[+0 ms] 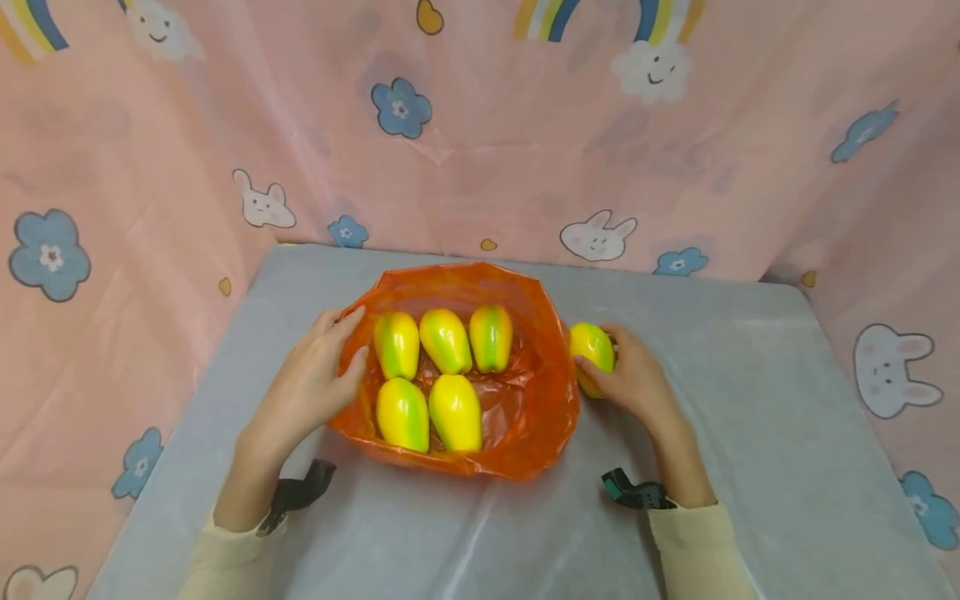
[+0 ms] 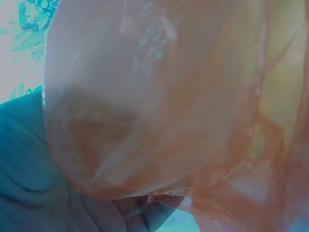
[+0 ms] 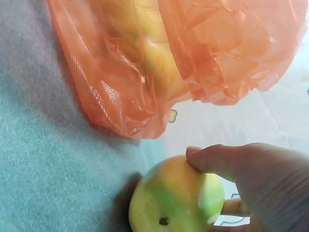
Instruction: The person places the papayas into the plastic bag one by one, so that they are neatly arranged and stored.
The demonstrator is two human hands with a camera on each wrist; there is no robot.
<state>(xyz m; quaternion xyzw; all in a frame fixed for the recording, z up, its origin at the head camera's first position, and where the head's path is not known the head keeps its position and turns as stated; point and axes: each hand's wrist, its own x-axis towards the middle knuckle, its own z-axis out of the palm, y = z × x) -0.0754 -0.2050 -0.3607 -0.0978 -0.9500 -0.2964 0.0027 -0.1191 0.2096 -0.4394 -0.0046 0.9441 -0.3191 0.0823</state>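
Note:
An orange plastic bag (image 1: pixel 517 450) stands wide-mouthed on the table, with several yellow-green mangoes (image 1: pixel 455 412) lying inside in two rows. At its left rim, my left hand (image 1: pixel 311 375) holds the plastic between thumb and fingers; in the left wrist view the bag film (image 2: pixel 159 121) covers most of the picture and part of the fingers. Just outside the bag's right side, another mango (image 3: pixel 169 193) is gripped by my right hand (image 1: pixel 633 371), thumb on the near side. That mango is at table level, close to the bag wall; its dark stem spot shows in the right wrist view.
A grey cloth-covered table (image 1: pixel 750 433) extends around the bag. Pink curtain (image 1: pixel 480 167) with clouds, flowers and rabbits hangs behind and on both sides. Dark wrist-worn devices (image 1: pixel 633 492) sit below both hands.

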